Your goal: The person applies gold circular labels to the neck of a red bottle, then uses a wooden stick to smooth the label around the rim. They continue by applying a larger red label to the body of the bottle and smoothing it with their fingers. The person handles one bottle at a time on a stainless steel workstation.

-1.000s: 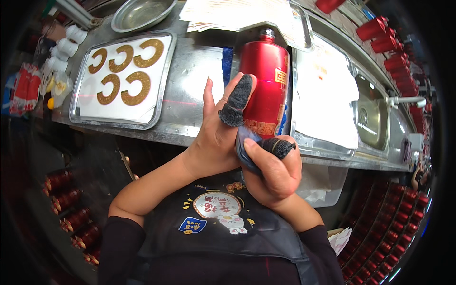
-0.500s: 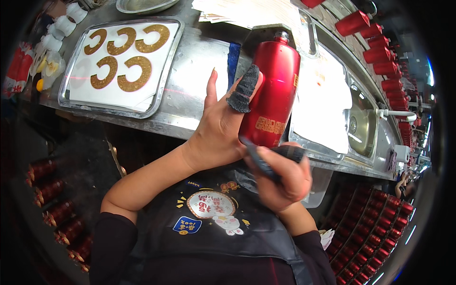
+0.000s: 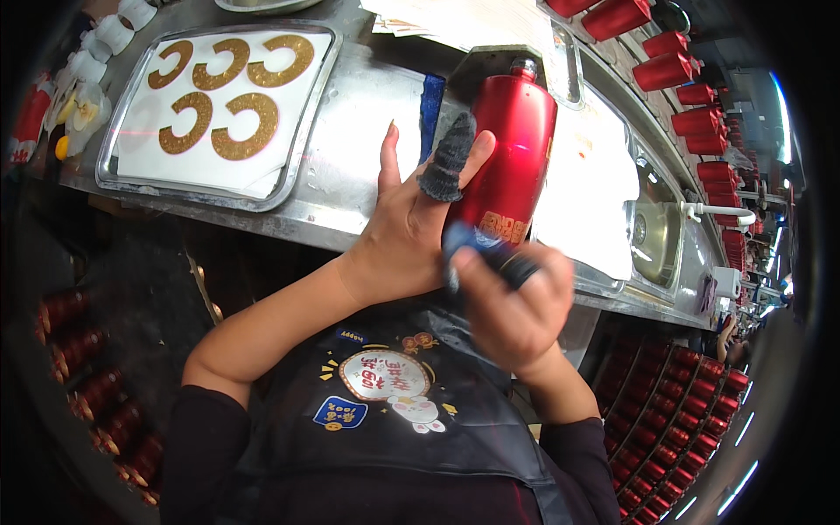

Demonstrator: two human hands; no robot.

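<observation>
In the head view the left hand [image 3: 411, 232] cradles a red bottle [image 3: 510, 149] at twelve o'clock above the bench [image 3: 350, 131], fingers spread along its side. The right hand [image 3: 516, 306], closed on a blue cloth [image 3: 464, 241], rubs the bottle's base, so wiping seems in hand. Next the bottle likely needs turning to reach an unwiped face.

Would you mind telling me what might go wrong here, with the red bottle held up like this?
1. The red bottle is tilted and braced mainly by the left hand, whose fingers are partly spread; it might slip.
2. The right hand presses a dark blue cloth near the gold label, which could smudge or shift.
3. The bottle sits above the metal counter edge; a drop may dent it.
</observation>
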